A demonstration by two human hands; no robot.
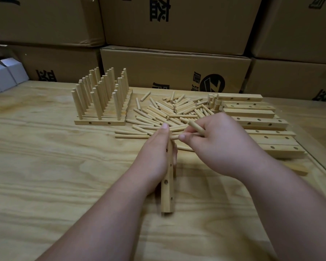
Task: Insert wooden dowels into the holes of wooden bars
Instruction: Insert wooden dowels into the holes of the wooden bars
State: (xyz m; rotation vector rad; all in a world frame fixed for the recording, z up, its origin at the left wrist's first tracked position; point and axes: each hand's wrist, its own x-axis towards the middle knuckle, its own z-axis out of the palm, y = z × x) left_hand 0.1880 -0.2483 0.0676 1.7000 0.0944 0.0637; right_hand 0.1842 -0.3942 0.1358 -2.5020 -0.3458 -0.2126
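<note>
Plywood worktop (45,166) carries everything here. Near its middle, the left hand (154,157) grips a wooden bar (167,194) that lies lengthwise, pointing away from the person, fingers wrapped over its far half so only the near end with its drilled holes shows. The right hand (220,142) pinches a single dowel (196,128) between thumb and fingers, just beyond the bar's far end; its lower part is hidden inside the curled fingers. Behind the hands lies a loose heap of dowels (169,112). Toward the far left stand finished bars with upright dowels (102,98). Along the right edge lies a stack of empty bars (256,123). Cardboard boxes (175,68) rise beyond the far edge, their print cut off.
</note>
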